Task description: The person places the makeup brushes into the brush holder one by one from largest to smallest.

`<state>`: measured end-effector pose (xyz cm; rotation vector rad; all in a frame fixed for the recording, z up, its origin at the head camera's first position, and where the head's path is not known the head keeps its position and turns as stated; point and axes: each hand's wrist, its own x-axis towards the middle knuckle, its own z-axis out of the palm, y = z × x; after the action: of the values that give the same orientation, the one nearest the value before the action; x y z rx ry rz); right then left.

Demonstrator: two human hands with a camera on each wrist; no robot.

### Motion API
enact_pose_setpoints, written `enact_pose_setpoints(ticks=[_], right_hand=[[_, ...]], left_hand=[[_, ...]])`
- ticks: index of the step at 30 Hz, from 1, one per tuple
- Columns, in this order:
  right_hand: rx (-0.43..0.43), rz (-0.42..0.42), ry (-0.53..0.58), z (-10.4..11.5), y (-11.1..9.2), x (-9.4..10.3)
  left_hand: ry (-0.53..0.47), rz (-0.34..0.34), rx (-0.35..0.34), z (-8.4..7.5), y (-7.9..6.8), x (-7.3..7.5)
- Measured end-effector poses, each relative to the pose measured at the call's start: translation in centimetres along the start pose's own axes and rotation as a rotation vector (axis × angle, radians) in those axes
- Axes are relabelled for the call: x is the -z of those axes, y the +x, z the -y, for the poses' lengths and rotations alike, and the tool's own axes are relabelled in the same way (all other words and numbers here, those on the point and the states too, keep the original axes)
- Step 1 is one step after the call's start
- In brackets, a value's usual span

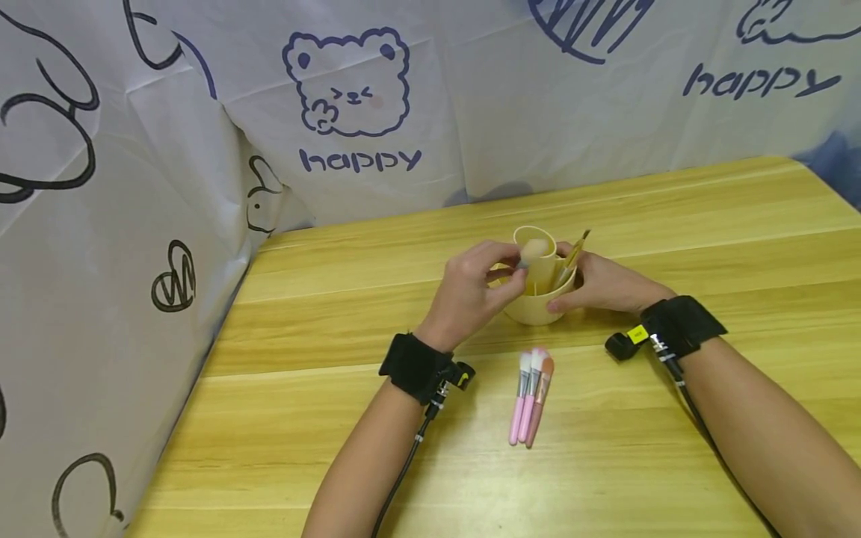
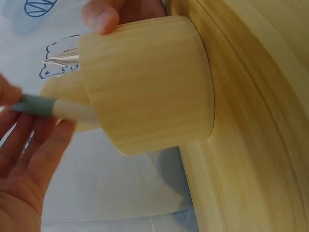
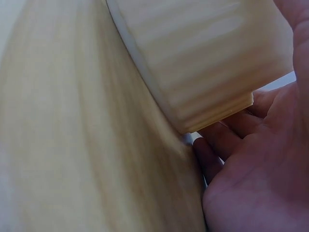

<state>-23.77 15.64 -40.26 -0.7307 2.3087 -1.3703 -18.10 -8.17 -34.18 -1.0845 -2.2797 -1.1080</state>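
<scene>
A cream multi-part brush holder [image 1: 534, 310] stands on the table, with a taller round tube at its back. My right hand [image 1: 602, 282] grips the holder's right side, thumb at the front and fingers behind; in the right wrist view the holder [image 3: 207, 63] partly hides those fingers. Between the thumb and fingers of my left hand [image 1: 471, 288] is a makeup brush [image 2: 34, 105] with a grey-green section and a pale section. Its pale part passes behind the holder wall in the left wrist view. A slim dark-tipped brush [image 1: 584, 240] leans inside the holder's right side.
Three pink-handled makeup brushes [image 1: 529, 400] lie side by side on the wooden table [image 1: 269, 448], in front of the holder. A white cloth [image 1: 363, 179] with drawn bears and lettering hangs behind the table and along its left. Both wrists wear black straps with cables.
</scene>
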Motion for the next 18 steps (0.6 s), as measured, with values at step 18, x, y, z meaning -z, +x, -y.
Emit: enact_pose_setpoints(ticks=[18], right_hand=[[0.009,0.004,0.011,-0.1,0.0,0.0]], left_hand=[[0.071,0.073,0.088,0.0,0.0,1.0]])
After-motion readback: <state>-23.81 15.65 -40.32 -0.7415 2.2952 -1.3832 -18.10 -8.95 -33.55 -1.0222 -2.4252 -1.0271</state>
